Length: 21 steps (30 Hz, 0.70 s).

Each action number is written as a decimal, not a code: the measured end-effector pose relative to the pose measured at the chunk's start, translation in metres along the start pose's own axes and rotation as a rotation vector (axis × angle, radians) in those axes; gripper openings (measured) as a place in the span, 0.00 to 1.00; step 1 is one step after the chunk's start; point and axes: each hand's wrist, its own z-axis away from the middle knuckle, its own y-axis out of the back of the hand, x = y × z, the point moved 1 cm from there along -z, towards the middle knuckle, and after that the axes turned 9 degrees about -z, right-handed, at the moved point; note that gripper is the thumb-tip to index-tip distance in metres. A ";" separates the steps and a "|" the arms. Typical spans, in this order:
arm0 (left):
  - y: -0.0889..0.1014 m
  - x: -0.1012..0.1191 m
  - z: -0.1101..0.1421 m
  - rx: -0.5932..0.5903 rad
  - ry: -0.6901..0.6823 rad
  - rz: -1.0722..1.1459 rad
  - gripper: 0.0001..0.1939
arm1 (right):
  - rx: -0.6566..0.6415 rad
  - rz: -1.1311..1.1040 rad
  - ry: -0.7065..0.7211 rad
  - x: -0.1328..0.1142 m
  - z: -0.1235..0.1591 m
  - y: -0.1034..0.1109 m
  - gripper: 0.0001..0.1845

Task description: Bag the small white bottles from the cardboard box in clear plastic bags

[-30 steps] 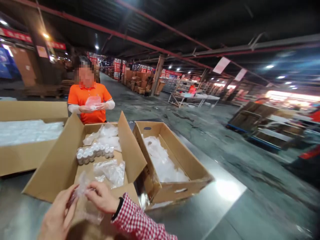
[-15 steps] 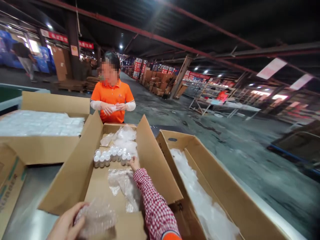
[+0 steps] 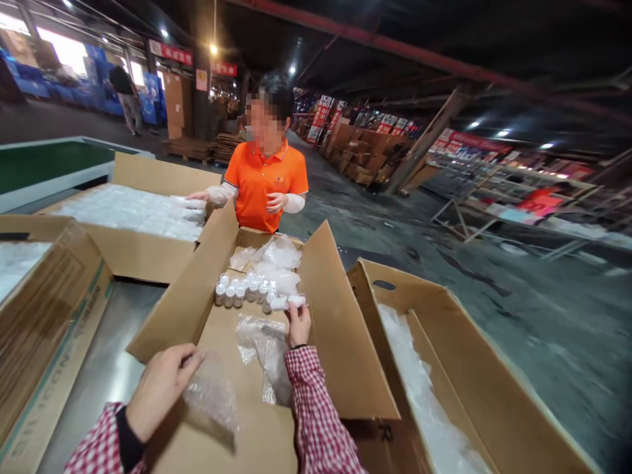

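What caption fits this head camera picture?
Right hand lifts a small bottle from the cardboard box; left hand grips bubble wrap.

Co-worker in orange shirt [image 3: 266, 184] opposite; carton of white packets [image 3: 128, 210] left; open carton [image 3: 464, 368] right.

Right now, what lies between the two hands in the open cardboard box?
Head view: crumpled clear plastic bags on bare cardboard box floor, between left hand and right hand.
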 end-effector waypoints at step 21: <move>-0.005 0.059 0.077 0.219 -0.252 0.217 0.22 | -0.777 0.708 0.772 -0.045 0.190 0.001 0.15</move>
